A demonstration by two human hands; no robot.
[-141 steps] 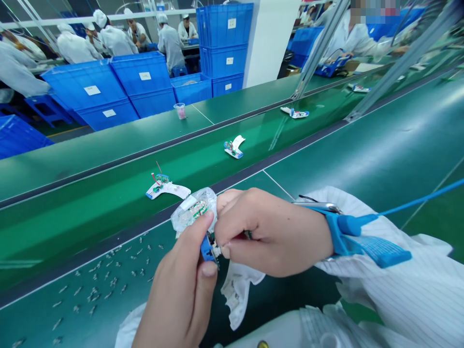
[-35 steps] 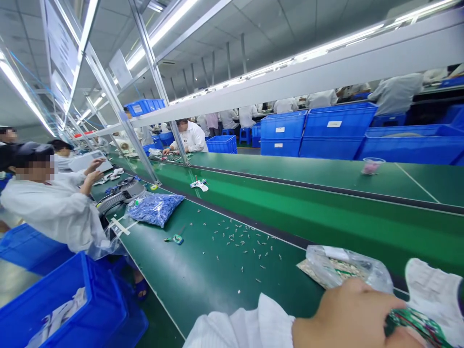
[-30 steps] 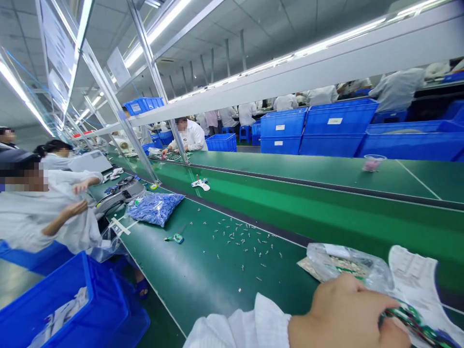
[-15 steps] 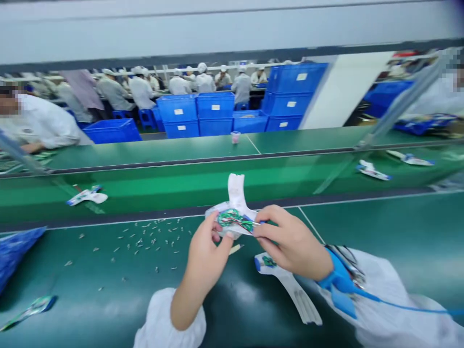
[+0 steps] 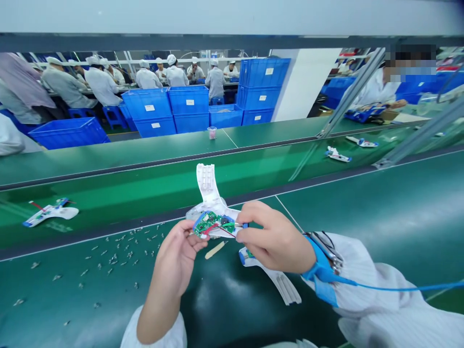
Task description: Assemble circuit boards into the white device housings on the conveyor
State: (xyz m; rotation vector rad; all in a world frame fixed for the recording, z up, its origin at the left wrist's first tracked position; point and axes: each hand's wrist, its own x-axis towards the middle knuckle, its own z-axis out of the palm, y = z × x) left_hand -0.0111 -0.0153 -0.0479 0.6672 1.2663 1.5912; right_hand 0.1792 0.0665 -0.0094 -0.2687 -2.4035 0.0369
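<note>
A white gun-shaped plastic housing half (image 5: 206,186), its ribbed handle pointing away from me, is held between my hands above the bench. A green circuit board (image 5: 208,221) with red, black and green wires lies over its body. My left hand (image 5: 177,256) has fingers and thumb closed at the left end of the board and housing. The fingers of my right hand (image 5: 275,237) pinch the right end, beside a small silvery part; the fingertips' exact contact is partly hidden. Below my right hand lies another white housing half (image 5: 277,282) with a blue end.
Many small metal pieces (image 5: 114,258) are scattered at left. A tan stick-like tool (image 5: 215,250) lies below the held housing. More housings (image 5: 50,212) rest on the green strip beyond. A blue wrist strap (image 5: 322,270) trails a cord rightward. Blue crates (image 5: 188,104) and co-workers are behind.
My view has swung right. Both hands still hold the housing, and the board's face with its red wires now shows more clearly, tilted more towards me.
</note>
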